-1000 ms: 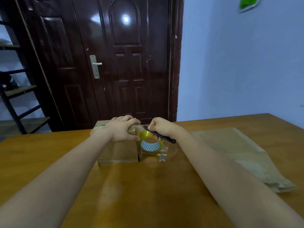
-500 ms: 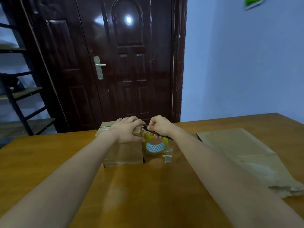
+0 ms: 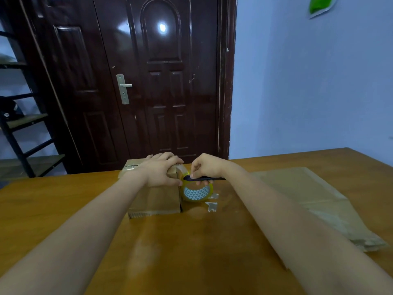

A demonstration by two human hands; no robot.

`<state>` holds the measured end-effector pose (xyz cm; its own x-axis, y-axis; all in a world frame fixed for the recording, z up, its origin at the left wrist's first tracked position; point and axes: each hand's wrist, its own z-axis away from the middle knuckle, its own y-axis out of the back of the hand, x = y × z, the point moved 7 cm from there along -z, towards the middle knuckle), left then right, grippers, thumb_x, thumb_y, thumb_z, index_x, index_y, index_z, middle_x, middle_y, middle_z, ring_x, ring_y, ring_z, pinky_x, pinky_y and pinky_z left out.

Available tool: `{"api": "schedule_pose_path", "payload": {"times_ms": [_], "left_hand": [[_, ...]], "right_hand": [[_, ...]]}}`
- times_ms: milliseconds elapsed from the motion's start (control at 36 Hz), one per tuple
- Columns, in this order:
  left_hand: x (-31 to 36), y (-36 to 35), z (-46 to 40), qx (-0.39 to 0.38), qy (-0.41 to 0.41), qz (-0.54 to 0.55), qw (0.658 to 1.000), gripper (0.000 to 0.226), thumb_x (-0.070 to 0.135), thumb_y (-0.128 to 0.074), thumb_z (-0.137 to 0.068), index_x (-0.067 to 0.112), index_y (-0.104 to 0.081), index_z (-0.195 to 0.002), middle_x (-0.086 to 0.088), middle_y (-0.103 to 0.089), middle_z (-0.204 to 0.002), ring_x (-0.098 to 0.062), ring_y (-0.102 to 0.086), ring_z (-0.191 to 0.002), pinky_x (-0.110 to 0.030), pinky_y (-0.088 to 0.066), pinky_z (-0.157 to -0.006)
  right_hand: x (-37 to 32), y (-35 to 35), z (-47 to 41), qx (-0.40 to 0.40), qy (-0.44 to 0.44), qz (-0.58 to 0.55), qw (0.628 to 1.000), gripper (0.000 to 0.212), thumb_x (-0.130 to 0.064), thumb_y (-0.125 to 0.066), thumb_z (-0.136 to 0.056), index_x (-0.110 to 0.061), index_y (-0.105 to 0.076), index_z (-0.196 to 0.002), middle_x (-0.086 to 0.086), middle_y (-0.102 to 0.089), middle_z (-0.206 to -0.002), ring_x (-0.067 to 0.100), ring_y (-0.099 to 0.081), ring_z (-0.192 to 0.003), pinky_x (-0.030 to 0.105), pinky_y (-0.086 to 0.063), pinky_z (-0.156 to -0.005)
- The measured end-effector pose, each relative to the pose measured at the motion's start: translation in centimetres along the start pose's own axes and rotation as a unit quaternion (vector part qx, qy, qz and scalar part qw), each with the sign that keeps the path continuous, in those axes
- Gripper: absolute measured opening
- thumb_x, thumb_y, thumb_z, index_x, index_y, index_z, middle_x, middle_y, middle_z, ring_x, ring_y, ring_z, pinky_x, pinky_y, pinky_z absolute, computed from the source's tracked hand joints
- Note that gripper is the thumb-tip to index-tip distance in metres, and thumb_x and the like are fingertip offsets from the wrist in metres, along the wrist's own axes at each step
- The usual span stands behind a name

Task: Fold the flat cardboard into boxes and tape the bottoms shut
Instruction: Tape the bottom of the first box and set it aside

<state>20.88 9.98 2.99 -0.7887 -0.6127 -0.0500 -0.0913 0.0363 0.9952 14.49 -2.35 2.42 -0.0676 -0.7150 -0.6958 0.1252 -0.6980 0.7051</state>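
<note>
A folded cardboard box (image 3: 156, 201) stands on the wooden table (image 3: 191, 241), near its far edge. My left hand (image 3: 161, 172) lies over the box's top right edge, fingers curled over it, thumb on the near face. A yellow roll of clear tape (image 3: 197, 192) stands right beside the box, with a strip running up to the box's top edge. My right hand (image 3: 205, 167) pinches a slim black tool (image 3: 204, 178), held level above the roll with its tip close to the tape strip.
A stack of flat cardboard (image 3: 308, 199) lies on the table at the right. Small torn tape scraps (image 3: 212, 206) lie by the roll. Behind the table are a dark door (image 3: 159, 81), a blue wall and metal shelves (image 3: 23, 124) at the left.
The right hand has turned the black tool from slanting down-right to lying level, its tip still at the tape strip. My left hand stays on the box.
</note>
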Motion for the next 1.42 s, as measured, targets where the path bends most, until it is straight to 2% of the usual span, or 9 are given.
{"api": "schedule_pose_path", "payload": {"times_ms": [139,250,444,611,861,1028,1139,1222,1417], "left_hand": [[-0.1,-0.1,0.0,0.001,0.004,0.002,1.000,0.076,0.069,-0.055,-0.078,0.039,-0.029,-0.143,0.007,-0.027,-0.149,-0.019,-0.028,-0.137,-0.042,-0.022,-0.110],[-0.1,0.0,0.0,0.004,0.006,0.006,1.000,0.075,0.069,-0.055,-0.077,0.040,-0.030,-0.142,0.008,-0.028,-0.148,-0.018,-0.029,-0.136,-0.043,-0.022,-0.111],[-0.2,-0.1,0.0,0.006,0.007,0.013,1.000,0.074,0.068,-0.056,-0.078,0.040,-0.030,-0.142,0.008,-0.029,-0.147,-0.018,-0.028,-0.136,-0.043,-0.021,-0.111],[-0.1,-0.1,0.1,0.010,0.007,0.012,1.000,0.074,0.067,-0.056,-0.078,0.040,-0.031,-0.142,0.008,-0.029,-0.147,-0.018,-0.028,-0.135,-0.042,-0.021,-0.111],[0.0,0.0,0.2,0.015,0.008,0.003,1.000,0.075,0.067,-0.055,-0.079,0.038,-0.030,-0.143,0.007,-0.029,-0.148,-0.018,-0.028,-0.136,-0.042,-0.021,-0.111],[0.2,0.2,0.3,0.016,0.006,0.006,1.000,0.072,0.065,-0.056,-0.080,0.037,-0.032,-0.143,0.007,-0.029,-0.148,-0.018,-0.027,-0.137,-0.041,-0.019,-0.111],[0.2,0.2,0.4,0.019,0.003,0.009,1.000,0.072,0.065,-0.055,-0.081,0.037,-0.031,-0.143,0.006,-0.029,-0.149,-0.018,-0.027,-0.137,-0.040,-0.019,-0.111],[0.1,0.2,0.4,0.020,0.000,0.011,1.000,0.072,0.066,-0.055,-0.080,0.039,-0.032,-0.142,0.006,-0.029,-0.149,-0.018,-0.027,-0.137,-0.041,-0.019,-0.111],[0.0,0.1,0.3,0.014,0.003,0.011,1.000,0.072,0.067,-0.054,-0.079,0.040,-0.031,-0.142,0.006,-0.028,-0.150,-0.018,-0.025,-0.139,-0.042,-0.019,-0.112]], "right_hand": [[1.2,1.9,0.2,0.104,-0.020,-0.043,0.993,0.016,-0.019,-0.050,-0.093,-0.010,-0.058,-0.083,0.004,-0.052,-0.065,0.013,-0.042,-0.046,0.024,-0.034,-0.040],[1.9,2.4,-0.2,0.168,-0.033,-0.020,0.985,0.020,-0.026,-0.062,-0.087,-0.011,-0.050,-0.081,0.000,-0.047,-0.066,0.013,-0.046,-0.056,0.026,-0.037,-0.051],[1.1,0.0,-1.3,0.173,-0.025,0.011,0.984,0.053,-0.033,-0.076,-0.076,-0.012,-0.049,-0.116,-0.003,-0.052,-0.104,0.016,-0.055,-0.094,0.032,-0.048,-0.077],[0.8,-1.5,-2.5,0.208,-0.061,0.096,0.972,0.066,-0.036,-0.078,-0.071,-0.016,-0.044,-0.124,0.002,-0.047,-0.123,0.022,-0.056,-0.104,0.036,-0.051,-0.076],[0.6,-2.0,-2.1,0.262,-0.055,0.122,0.956,0.036,-0.038,-0.065,-0.083,-0.015,-0.054,-0.109,0.000,-0.047,-0.105,0.017,-0.053,-0.083,0.031,-0.045,-0.060],[0.9,-1.7,-1.6,0.287,-0.053,0.073,0.954,0.013,-0.028,-0.063,-0.086,-0.017,-0.055,-0.086,-0.002,-0.053,-0.085,0.017,-0.054,-0.075,0.027,-0.039,-0.053],[1.5,-1.9,-1.5,0.282,-0.064,0.019,0.957,0.004,-0.024,-0.061,-0.089,-0.020,-0.061,-0.089,-0.006,-0.055,-0.072,0.017,-0.058,-0.072,0.028,-0.043,-0.056],[2.2,-1.6,-1.4,0.284,-0.070,-0.004,0.956,0.007,-0.024,-0.060,-0.091,-0.018,-0.062,-0.092,-0.003,-0.058,-0.076,0.019,-0.060,-0.075,0.032,-0.048,-0.062],[3.1,-1.1,-1.1,0.282,-0.062,-0.056,0.956,0.030,-0.021,-0.057,-0.092,-0.024,-0.046,-0.064,-0.003,-0.047,-0.063,0.013,-0.045,-0.058,0.026,-0.035,-0.053]]}}
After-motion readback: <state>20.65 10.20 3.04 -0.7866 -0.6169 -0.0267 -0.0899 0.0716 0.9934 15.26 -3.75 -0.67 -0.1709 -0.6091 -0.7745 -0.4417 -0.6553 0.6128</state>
